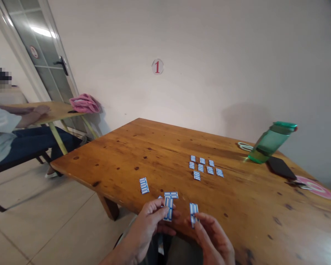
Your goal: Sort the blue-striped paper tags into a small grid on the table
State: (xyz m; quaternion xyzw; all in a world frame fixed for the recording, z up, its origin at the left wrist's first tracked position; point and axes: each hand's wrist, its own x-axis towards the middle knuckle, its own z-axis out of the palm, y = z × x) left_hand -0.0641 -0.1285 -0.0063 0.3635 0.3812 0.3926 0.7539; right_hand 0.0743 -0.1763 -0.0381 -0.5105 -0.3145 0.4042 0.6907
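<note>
Near the front edge of the wooden table, my left hand (154,217) pinches a white sticker strip with blue-bordered boxes (168,208) between thumb and fingers. To its right, my right hand (211,233) grips a similar sticker strip (193,213) by its lower right side. Another strip (174,195) lies just behind the left hand's one, partly covered by it. A further strip of several boxes (144,185) rests flat to the left. Farther back, several small blue-and-white pieces (200,168) are laid out in loose rows. The print on all of them is too small to read.
A green bottle (273,141) stands at the right beside a white coiled cable (245,146), a black flat object (281,168) and a pink round disc (317,187). On the left, a person (5,129) sits at another table with a pink cloth (85,103).
</note>
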